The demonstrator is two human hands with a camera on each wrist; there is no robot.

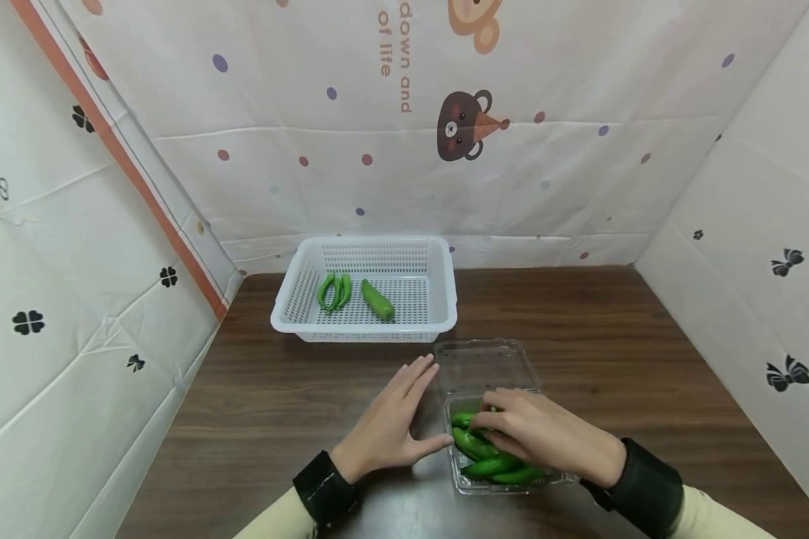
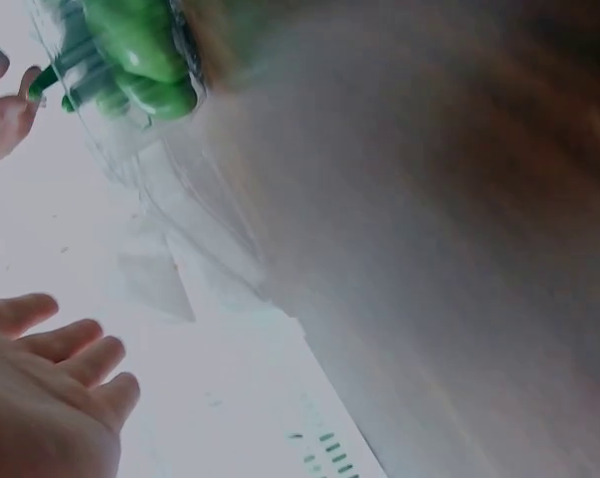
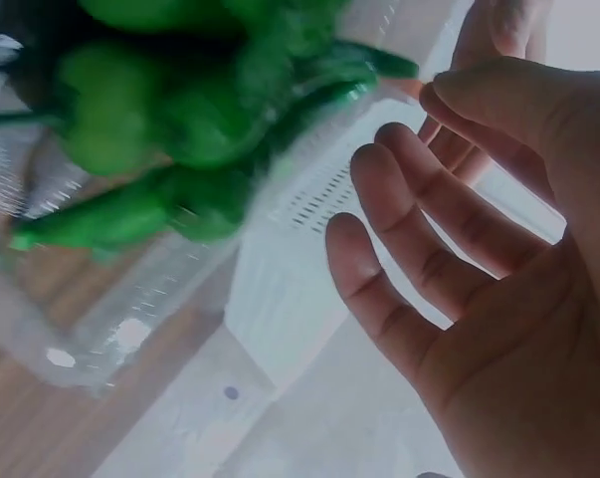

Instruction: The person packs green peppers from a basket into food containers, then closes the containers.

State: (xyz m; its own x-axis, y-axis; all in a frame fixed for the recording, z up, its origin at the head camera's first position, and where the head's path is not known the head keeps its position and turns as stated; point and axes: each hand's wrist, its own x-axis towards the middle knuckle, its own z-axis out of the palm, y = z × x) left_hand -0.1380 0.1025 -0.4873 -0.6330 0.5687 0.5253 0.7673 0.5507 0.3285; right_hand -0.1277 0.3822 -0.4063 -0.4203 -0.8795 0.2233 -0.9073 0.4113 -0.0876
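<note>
A clear plastic clamshell box [image 1: 453, 471] sits on the table with its lid [image 1: 487, 367] folded back. Several green chili peppers [image 1: 491, 467] fill it. Over the box, my right hand [image 1: 541, 433] pinches the stem end of one green chili pepper [image 3: 387, 64] between thumb and index finger, while the other fingers stay loosely bent. That pepper's body is partly hidden among the rest. Just left of the box, my left hand [image 1: 392, 428] is spread, its thumb near the box's left rim; whether it touches is unclear. In the left wrist view, the left hand's fingers [image 2: 99, 360] look relaxed.
Behind the box stands a white perforated plastic basket [image 1: 445, 314] holding a few green peppers on its left side, among them a thicker one [image 1: 377, 301]. The brown wooden table [image 1: 256, 419] is bordered by printed cloth walls [image 1: 371, 187] at the back and sides.
</note>
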